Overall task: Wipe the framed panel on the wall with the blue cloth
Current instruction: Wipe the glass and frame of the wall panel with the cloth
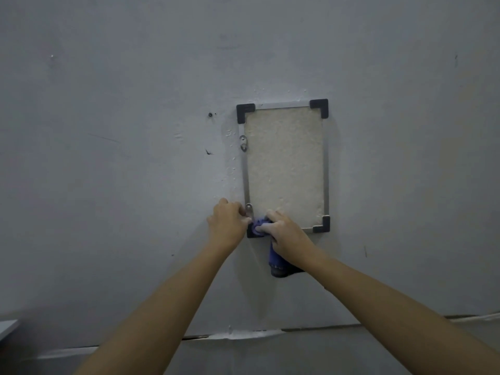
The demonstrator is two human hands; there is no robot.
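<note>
A framed panel (284, 163) hangs on the grey wall: a pale rough sheet in a thin metal frame with black corner caps. My right hand (286, 234) is shut on the blue cloth (273, 255), bunched against the frame's lower left corner, with a tail of cloth hanging below the hand. My left hand (228, 221) rests on the wall just left of that corner, its fingers curled against the frame's edge by the lower metal clip (249, 209). The black cap at the lower left corner is mostly hidden by the cloth and hands.
A second metal clip (243, 143) sits on the frame's left side higher up. A small screw or hole (210, 114) marks the wall left of the panel. A seam with peeling tape (243, 334) runs across the wall below. A pale surface's corner (8, 327) shows at the lower left.
</note>
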